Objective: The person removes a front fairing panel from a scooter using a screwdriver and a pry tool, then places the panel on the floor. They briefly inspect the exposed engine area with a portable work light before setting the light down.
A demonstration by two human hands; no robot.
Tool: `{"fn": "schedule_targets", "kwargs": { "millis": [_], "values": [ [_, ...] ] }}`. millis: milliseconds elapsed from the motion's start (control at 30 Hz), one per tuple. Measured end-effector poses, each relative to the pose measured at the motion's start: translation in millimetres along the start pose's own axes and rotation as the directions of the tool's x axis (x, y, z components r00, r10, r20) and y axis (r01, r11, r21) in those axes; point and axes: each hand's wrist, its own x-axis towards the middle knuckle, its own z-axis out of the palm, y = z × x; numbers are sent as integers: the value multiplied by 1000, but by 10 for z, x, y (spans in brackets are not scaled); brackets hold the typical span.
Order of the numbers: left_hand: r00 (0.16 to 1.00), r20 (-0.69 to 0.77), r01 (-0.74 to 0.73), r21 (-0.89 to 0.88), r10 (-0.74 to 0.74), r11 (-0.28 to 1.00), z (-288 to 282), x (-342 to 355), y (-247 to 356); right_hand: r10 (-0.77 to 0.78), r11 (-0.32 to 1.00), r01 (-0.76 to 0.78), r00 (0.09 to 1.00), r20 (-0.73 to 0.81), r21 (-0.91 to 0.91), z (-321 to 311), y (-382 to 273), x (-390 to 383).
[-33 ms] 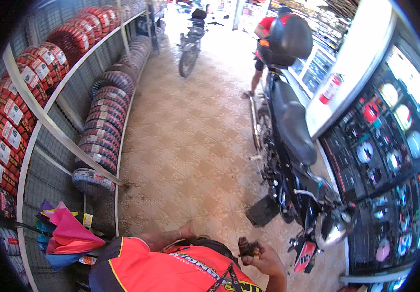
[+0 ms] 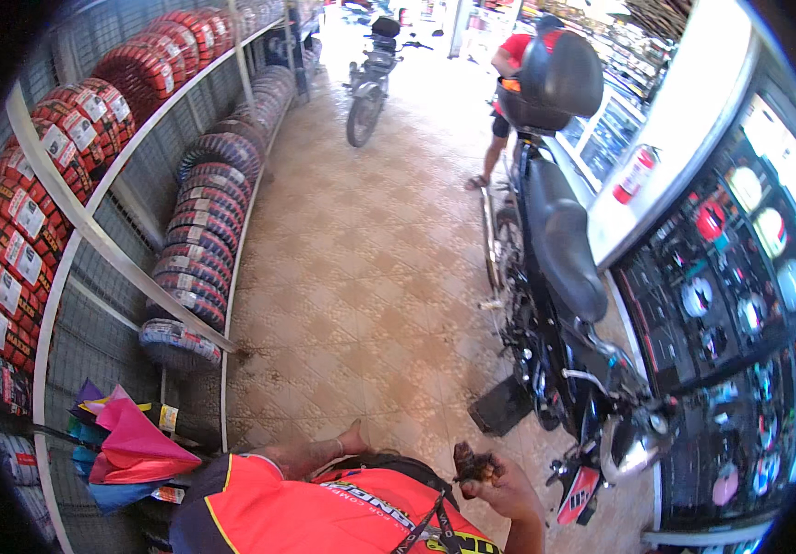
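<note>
My right hand (image 2: 499, 487) at the lower centre grips a small, dark, grimy part (image 2: 470, 466) with some brownish metal on it. My left hand (image 2: 352, 441) is low in front of me, partly hidden by my body in a red shirt (image 2: 315, 517); its visible fingers look extended, with nothing seen in them. Just right of my right hand stands a black motorcycle (image 2: 556, 254) with a large top box (image 2: 564, 78). A black flat object (image 2: 495, 406) lies on the floor beside it.
Tire racks (image 2: 79, 203) line the left, with a multicoloured umbrella (image 2: 139, 443) below. A person (image 2: 508, 65) in red stands beyond the near motorcycle. Another motorcycle (image 2: 368, 83) is farther ahead. A fire extinguisher (image 2: 636, 175) and a display cabinet (image 2: 730, 305) are on the right.
The whole view has shifted slightly, with the scene a little to the right in the picture. My right hand still holds the dark part.
</note>
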Motion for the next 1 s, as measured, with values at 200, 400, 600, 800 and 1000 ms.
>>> {"fn": "schedule_targets", "kwargs": {
  "millis": [200,400,600,800,1000],
  "values": [
    [969,-2,230,-366,-247,902,-759,131,-63,-109,982,82,982,156,169,-305,-913,1620],
    [913,56,369,-534,-404,760,-1065,1122,-539,-447,888,460,860,245,8,-862,-1828,3361],
    [886,-98,281,-664,-452,694,-2170,2075,52,-914,342,936,352,202,-82,-1300,-3515,4861],
    [815,-360,304,-402,-455,864,-3803,2782,1562,-981,-54,982,-86,175,181,-1463,-5084,5808],
    [844,-337,239,-461,-417,855,-5148,3842,1917,-968,-195,972,-212,131,130,-1528,-5863,7189]
  ]
}}
